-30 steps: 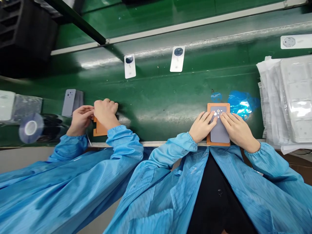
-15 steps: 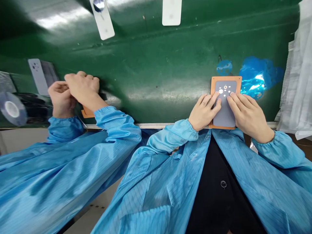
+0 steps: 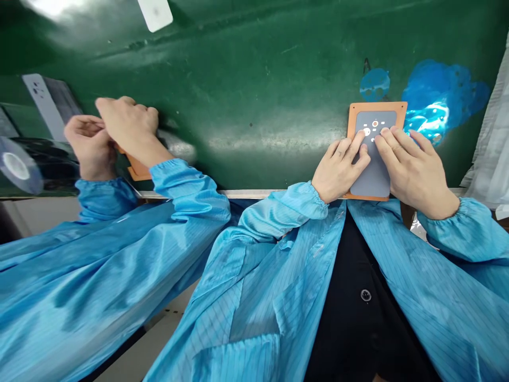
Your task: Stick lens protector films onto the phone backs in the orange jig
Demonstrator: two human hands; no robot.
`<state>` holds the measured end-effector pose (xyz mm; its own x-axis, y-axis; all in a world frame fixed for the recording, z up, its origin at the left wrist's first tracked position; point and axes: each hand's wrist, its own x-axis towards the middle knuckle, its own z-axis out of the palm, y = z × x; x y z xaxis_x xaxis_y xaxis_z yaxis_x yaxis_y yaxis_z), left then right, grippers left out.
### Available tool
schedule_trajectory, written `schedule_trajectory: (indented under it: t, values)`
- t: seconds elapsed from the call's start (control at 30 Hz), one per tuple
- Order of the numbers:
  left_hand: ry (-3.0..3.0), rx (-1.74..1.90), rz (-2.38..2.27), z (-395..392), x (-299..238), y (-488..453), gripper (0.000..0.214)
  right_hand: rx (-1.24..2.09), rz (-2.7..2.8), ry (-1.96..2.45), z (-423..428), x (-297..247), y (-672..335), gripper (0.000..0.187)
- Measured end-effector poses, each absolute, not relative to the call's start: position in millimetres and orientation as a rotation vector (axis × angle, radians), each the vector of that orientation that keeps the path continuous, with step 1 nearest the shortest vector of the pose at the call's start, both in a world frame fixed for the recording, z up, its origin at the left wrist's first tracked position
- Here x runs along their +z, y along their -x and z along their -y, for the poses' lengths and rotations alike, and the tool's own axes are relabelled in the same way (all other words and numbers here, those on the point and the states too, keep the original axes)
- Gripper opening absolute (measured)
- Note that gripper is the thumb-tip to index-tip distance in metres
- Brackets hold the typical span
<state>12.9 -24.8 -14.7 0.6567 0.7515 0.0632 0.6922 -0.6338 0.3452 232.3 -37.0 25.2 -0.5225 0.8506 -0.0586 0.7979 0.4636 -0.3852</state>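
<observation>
Orange tray (image 3: 377, 106) rims panel (image 3: 369, 172) at bench edge (image 3: 254, 194).

Slate-grey, thin rectangular panel (image 3: 371, 175) lying flat on an orange rectangular plate (image 3: 377, 106) at the near edge of the green table (image 3: 258, 95).
The panel has rounded corners and a smooth matt face, with a cluster of small openings toward its far end: a round one ringed in orange, a larger white spot and several short white slots. Its long sides run roughly parallel to the plate's, both partly covered. The orange plate shows as a border beyond the panel's far end, with a small dark hole near each far corner, and as a narrow strip at the near end.
</observation>
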Motion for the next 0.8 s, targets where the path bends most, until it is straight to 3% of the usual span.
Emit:
schedule_trajectory:
  t: [0.27,0.8]
  values:
    - [-2.473,0.344,-1.003,15,-11,20,0.047,0.361,2.556,1.385,50,9,-238,0.069]
    - [-2.625,0.150,-1.093,14,-4,1,0.054,0.347,2.510,1.372,51,5,-237,0.068]
